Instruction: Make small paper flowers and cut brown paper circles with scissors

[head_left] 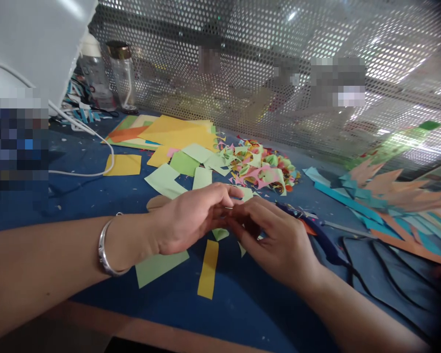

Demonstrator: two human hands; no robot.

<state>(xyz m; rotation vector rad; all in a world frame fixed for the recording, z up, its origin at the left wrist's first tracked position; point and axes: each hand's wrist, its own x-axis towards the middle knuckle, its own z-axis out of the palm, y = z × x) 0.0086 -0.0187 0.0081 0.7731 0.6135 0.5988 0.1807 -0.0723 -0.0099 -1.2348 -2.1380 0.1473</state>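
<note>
head: hands (191, 220) (279, 240) meet over green scrap (220, 234)

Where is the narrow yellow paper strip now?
In the head view the yellow strip lies on the blue mat, just below the left hand and right hand, right of a light green sheet.

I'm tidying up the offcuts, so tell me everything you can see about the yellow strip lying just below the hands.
The yellow strip is a long, narrow rectangle of what looks like plain paper, edges cut straight. It lies flat on the blue mat, running almost straight away from the camera, its far end leaning slightly right. That end sits just below where the left hand and right hand meet; neither seems to touch it. A pale green sheet lies apart on its left.
</note>
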